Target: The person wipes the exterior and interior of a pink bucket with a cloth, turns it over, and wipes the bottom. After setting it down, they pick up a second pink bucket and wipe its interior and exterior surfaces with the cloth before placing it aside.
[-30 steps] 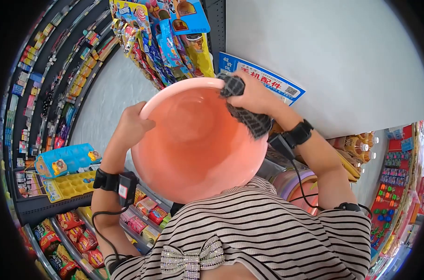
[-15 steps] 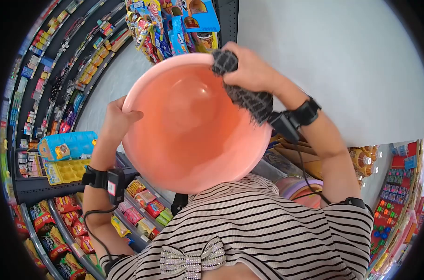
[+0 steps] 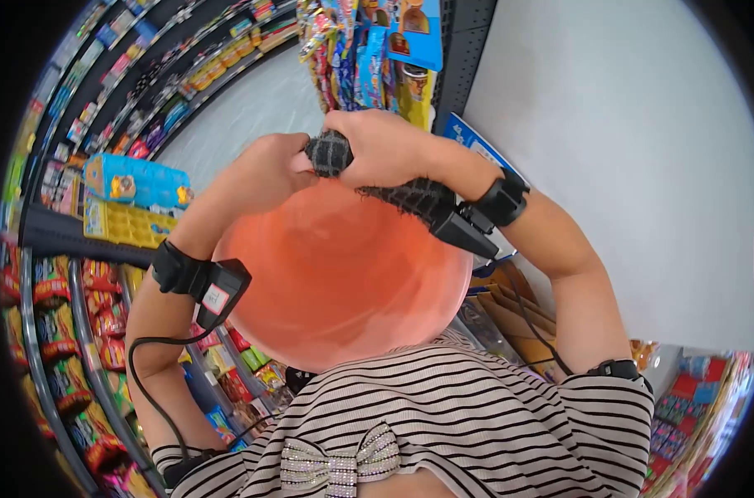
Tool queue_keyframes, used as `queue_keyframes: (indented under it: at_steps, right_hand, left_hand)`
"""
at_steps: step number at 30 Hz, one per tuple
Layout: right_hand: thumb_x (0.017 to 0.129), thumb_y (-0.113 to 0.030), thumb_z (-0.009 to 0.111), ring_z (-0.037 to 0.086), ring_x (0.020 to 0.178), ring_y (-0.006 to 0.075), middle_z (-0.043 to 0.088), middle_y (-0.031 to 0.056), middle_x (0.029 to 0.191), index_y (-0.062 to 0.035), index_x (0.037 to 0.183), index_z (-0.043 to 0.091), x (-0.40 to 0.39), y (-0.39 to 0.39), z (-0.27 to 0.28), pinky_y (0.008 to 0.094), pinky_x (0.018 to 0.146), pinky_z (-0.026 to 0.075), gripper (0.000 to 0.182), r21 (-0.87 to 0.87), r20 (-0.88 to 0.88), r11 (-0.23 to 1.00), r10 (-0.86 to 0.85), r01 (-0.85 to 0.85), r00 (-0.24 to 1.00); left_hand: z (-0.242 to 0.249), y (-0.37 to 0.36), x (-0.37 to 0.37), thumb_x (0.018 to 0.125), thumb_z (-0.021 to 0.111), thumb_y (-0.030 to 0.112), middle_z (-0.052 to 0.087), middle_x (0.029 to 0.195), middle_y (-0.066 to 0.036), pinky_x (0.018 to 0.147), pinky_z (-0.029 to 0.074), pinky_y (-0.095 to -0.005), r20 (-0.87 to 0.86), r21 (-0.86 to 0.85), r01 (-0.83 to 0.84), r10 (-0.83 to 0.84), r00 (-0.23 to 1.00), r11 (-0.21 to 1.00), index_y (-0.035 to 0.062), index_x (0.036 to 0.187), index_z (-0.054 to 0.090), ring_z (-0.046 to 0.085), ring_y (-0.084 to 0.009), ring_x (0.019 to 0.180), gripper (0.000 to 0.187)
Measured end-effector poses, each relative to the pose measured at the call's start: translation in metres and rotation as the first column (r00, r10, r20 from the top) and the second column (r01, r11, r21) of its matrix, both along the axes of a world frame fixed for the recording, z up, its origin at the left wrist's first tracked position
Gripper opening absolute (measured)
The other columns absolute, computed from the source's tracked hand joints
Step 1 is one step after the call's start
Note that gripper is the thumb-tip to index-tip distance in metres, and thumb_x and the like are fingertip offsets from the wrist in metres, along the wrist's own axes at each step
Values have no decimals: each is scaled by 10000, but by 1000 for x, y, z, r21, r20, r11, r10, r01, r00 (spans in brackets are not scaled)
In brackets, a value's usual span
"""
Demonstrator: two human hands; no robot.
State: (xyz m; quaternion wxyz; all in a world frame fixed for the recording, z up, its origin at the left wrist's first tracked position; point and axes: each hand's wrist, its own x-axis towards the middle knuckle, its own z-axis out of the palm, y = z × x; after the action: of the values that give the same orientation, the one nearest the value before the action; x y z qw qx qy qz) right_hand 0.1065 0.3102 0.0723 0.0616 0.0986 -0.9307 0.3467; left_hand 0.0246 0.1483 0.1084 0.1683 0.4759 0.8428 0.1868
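Observation:
A round pink plastic basin point(image 3: 344, 282) is held up in front of my chest, its inside facing me. My left hand point(image 3: 265, 170) grips its far rim at the top left. My right hand point(image 3: 385, 145) is right beside it at the top rim, closed on a dark checked cloth point(image 3: 406, 195) that hangs down against the inside of the basin. The two hands almost touch. Black wrist straps with small devices and cables sit on both forearms.
Shop shelves with snack packets point(image 3: 57, 332) curve along the left. A blue and yellow toy box point(image 3: 132, 183) lies on a shelf. Hanging packaged goods point(image 3: 377, 50) fill the rack ahead. A pale wall point(image 3: 626, 149) stands to the right, with cardboard boxes point(image 3: 510, 315) below it.
My left hand slid up along the rim from the basin's left side to the top, next to my right hand. The basin tilted and sits lower in view. The view swung rightwards.

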Motion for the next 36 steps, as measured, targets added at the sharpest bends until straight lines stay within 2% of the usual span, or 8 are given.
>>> queue_keyframes:
  at_steps: [6, 14, 17, 19, 23, 29, 31, 36]
  right_hand:
    - [591, -209, 704, 576, 724, 318, 582, 166, 768, -17, 914, 504, 11, -11, -16, 361, 633, 444, 425, -186, -83, 983, -3, -12, 997]
    - [620, -259, 719, 543, 790, 302, 503, 108, 869, -68, 962, 458, 28, -29, -33, 376, 624, 445, 471, 74, -425, 939, -275, 336, 862]
    - [603, -215, 712, 522, 798, 280, 481, 95, 854, -73, 951, 466, 33, -37, -44, 365, 619, 445, 450, 165, -514, 873, -321, 459, 795]
    - [604, -194, 682, 500, 763, 262, 452, 89, 816, -73, 905, 470, 35, -40, -51, 370, 573, 443, 387, 207, -630, 819, -308, 536, 713]
    - [594, -186, 693, 500, 812, 263, 454, 96, 864, -91, 940, 493, 55, -46, -59, 368, 617, 449, 411, 182, -592, 774, -406, 607, 696]
    - [622, -183, 697, 518, 860, 299, 479, 122, 917, -98, 980, 483, 86, -54, -56, 372, 688, 441, 426, 111, -379, 704, -622, 701, 685]
    - [609, -157, 709, 523, 862, 314, 490, 131, 916, -89, 1001, 478, 106, -41, -64, 371, 702, 438, 460, 71, -350, 661, -685, 747, 639]
    - [742, -354, 621, 554, 809, 341, 580, 185, 870, -5, 930, 500, 176, 21, -76, 391, 700, 431, 415, 140, -28, 257, -964, 956, 263]
  left_hand:
    - [2, -19, 21, 664, 637, 101, 537, 654, -190, 579, 402, -368, 37, -17, -115, 116, 993, 993, -22, 775, 525, 517, -293, 609, 200]
    - [1, -19, 1, 664, 630, 134, 539, 670, -200, 586, 398, -388, -24, -23, -20, 20, 1000, 1000, -10, 758, 511, 523, -344, 646, 210]
    - [-10, -25, -13, 695, 626, 96, 479, 612, -137, 558, 376, -332, -59, -14, 64, -65, 996, 998, -4, 758, 483, 423, -200, 571, 186]
    - [-8, -25, -16, 697, 628, 99, 465, 606, -140, 552, 370, -337, -75, -34, 76, -78, 994, 997, -5, 752, 476, 418, -203, 566, 192]
    - [-12, -26, -25, 665, 627, 124, 527, 653, -192, 568, 392, -386, -94, -37, 99, -102, 990, 994, -1, 738, 491, 516, -347, 629, 199]
    - [-16, -27, -35, 674, 627, 127, 510, 634, -195, 563, 390, -380, -64, 12, 159, -158, 985, 987, -3, 745, 496, 491, -320, 590, 197]
    - [-26, -34, -50, 695, 633, 139, 455, 611, -169, 553, 375, -351, -101, 28, 125, -122, 987, 992, -10, 750, 482, 429, -230, 574, 219]
    - [-37, -67, -80, 720, 632, 139, 422, 579, -102, 529, 363, -316, -92, 95, 29, -21, 996, 995, -16, 758, 479, 382, -130, 579, 221]
